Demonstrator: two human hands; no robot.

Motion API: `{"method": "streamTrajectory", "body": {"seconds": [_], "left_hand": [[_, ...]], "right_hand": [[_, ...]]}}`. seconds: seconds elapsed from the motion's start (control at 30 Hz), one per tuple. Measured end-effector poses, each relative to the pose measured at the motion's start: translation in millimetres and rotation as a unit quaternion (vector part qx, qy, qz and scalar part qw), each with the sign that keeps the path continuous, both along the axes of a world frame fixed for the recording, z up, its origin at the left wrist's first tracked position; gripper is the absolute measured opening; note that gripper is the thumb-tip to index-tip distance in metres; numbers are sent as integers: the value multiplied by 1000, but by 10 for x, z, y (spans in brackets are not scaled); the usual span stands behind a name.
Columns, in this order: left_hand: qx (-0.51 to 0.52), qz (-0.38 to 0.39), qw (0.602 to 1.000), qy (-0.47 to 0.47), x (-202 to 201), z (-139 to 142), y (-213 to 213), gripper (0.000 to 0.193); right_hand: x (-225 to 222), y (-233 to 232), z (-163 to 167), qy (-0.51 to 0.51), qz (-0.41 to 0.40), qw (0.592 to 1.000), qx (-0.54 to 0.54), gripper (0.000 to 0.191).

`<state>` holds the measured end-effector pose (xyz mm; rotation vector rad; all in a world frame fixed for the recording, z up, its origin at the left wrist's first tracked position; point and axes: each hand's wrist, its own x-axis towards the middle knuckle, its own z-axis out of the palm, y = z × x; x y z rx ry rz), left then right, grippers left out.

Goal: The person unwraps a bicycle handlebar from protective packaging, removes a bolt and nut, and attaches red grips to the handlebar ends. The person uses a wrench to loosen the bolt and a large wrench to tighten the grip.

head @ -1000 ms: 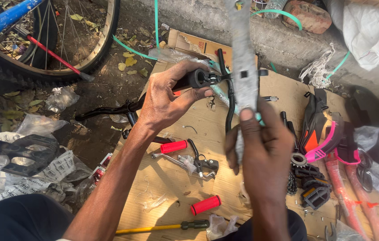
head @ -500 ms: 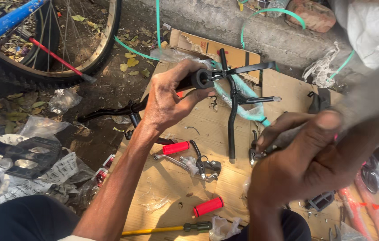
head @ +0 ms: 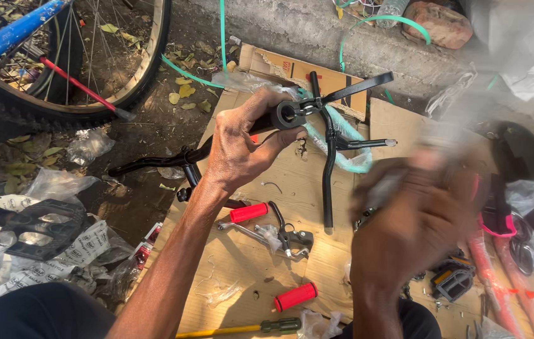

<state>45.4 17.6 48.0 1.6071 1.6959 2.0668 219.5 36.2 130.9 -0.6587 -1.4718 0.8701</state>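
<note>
handlebar: black metal tube (head: 154,164) with rubbery grip, in left hand's (head: 242,154) fist
right hand (head: 414,226): blurred at 4 o'clock, grip unclear

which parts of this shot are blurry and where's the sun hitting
Head view: the right hand is smeared by motion blur, so what it holds cannot be told; the left hand gripping the black handlebar grip is sharp; sunlight falls on the cardboard, with hard shadows beneath the arms.
</note>
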Motion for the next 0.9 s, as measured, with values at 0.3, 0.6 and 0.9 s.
{"method": "streamTrajectory", "body": {"seconds": [0.3, 0.6, 0.9], "left_hand": [[25, -42, 998, -31, 6, 19, -58, 35], [3, -11, 1000, -8, 14, 0, -30, 34], [36, 9, 997, 61, -42, 17, -81, 39]], "right_hand": [[33, 115, -492, -304, 139, 942, -41, 36], [128, 126, -82, 163, 7, 983, 84, 34], [169, 113, -581, -272, 160, 944, -93, 31]]}}
